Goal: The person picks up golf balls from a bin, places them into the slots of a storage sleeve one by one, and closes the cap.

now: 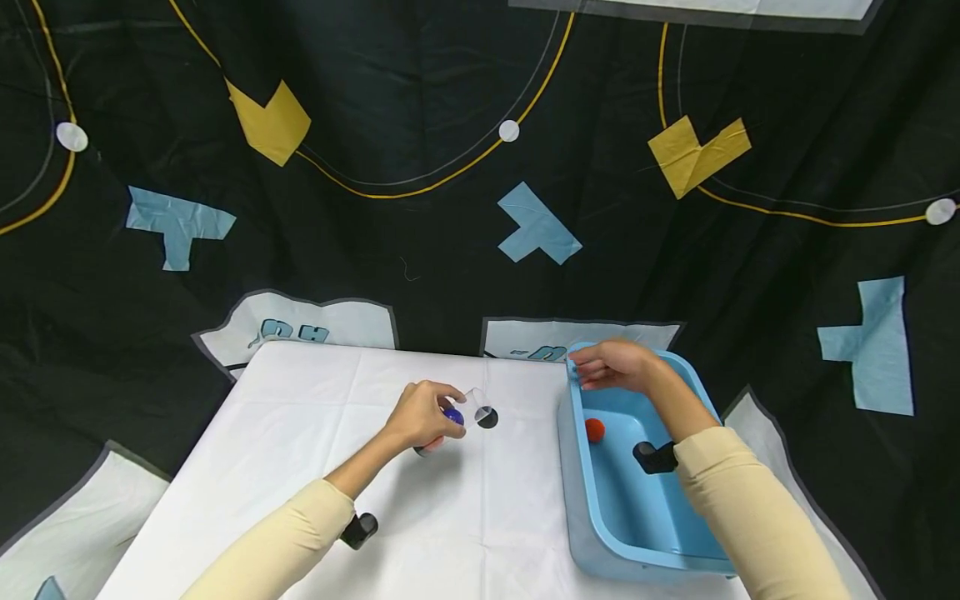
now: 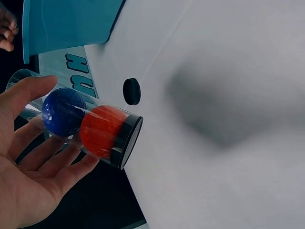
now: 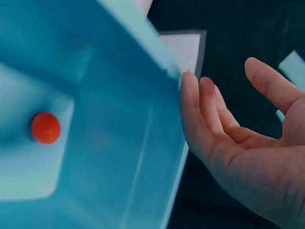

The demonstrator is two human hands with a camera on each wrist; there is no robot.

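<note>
My left hand (image 1: 422, 414) grips a clear plastic tube (image 2: 90, 102) tilted above the white table, its thumb on one side and fingers on the other. Inside the tube a blue ball (image 2: 63, 112) lies against a red ball (image 2: 102, 131), which sits by the black-rimmed closed end. The tube's other end looks uncapped and points toward the right. A black round cap (image 2: 132, 91) lies on the table just past the tube. Over the far left corner of a blue bin (image 1: 588, 525), my right hand (image 1: 617, 365) holds nothing, fingers loosely bent; whether they touch the rim I cannot tell.
One orange-red ball (image 1: 595, 430) lies on the bin's floor near its left wall. The bin stands at the right side of the white-covered table (image 1: 360, 483). Behind the table hangs a black cloth (image 1: 435, 275) with tape marks.
</note>
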